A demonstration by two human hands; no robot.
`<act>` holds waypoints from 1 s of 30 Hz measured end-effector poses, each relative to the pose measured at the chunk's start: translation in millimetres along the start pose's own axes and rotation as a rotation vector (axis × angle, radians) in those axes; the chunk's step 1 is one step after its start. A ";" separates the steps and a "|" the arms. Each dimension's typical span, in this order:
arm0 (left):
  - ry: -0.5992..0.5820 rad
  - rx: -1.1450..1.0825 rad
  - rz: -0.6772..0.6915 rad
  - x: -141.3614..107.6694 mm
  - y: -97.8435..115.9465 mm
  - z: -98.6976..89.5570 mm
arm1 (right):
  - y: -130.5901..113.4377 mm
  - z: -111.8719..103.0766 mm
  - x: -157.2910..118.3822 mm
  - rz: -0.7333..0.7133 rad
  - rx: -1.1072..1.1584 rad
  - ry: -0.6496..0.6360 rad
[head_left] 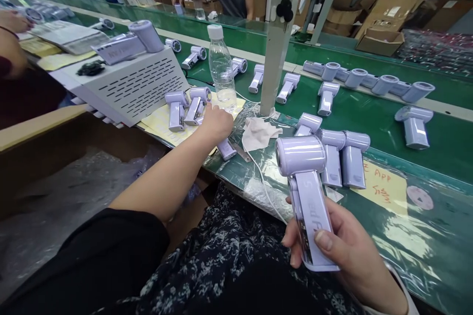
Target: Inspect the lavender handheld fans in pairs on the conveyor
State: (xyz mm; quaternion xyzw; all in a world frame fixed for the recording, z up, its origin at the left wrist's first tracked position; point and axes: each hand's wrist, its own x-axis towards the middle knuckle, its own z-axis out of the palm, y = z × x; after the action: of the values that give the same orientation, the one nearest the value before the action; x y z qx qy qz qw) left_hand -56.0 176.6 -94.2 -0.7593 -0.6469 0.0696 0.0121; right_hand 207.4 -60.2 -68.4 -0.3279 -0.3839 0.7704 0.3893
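Note:
My right hand (347,246) is closed around the handle of a pale purple handheld fan (310,206). Its round head points up and to the left, and the handle's open side shows inner parts. At the paper on the bench, my left hand (217,124) is curled, with its fingertips mostly hidden. From beneath it sticks out the handle of another handheld fan (226,149), which the hand appears to grip. Just left of that hand lie two more fans (176,110) on the yellow paper (157,120).
Several fans (343,157) lie at the right, others along the green conveyor (354,125). A plastic bottle (221,66), white cloth (259,133) and metal post (275,44) stand or lie ahead. A vented grey box (144,86) is at left. Co-workers sit across and at left.

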 end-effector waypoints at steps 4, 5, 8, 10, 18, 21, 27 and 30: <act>-0.019 0.068 -0.044 0.5 -2.4 -1.0 | -0.4 -1.7 -5.3 0.015 0.026 0.036; -0.020 0.073 -0.058 1.3 -2.7 -3.1 | -0.1 -2.4 -6.6 0.019 0.030 0.038; 0.025 0.075 -0.115 3.0 -3.7 -12.4 | 2.2 -5.5 -9.4 0.006 0.031 0.033; 0.081 0.076 -0.151 2.6 -4.9 -17.8 | 4.1 -7.6 -9.9 -0.008 0.025 0.036; -0.044 0.087 -0.083 4.3 -9.0 -7.6 | 7.7 -10.2 -6.1 -0.008 0.042 0.038; 0.004 0.083 -0.062 1.3 -5.1 -12.4 | 9.3 -10.7 -5.3 -0.012 0.051 0.047; 0.362 -0.584 0.280 -70.3 32.0 -56.4 | 12.8 -12.2 -3.1 -0.010 -0.013 0.111; 0.476 -0.975 0.597 -114.1 59.9 -68.2 | 10.8 -9.4 -1.1 -0.028 -0.070 0.159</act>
State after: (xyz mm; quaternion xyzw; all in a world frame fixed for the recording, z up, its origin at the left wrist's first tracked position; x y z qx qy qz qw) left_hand -6.5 59.5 -22.9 -0.8204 -0.3432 -0.4049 -0.2123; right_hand 211.7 -62.3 -81.9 -0.3963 -0.3828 0.7225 0.4175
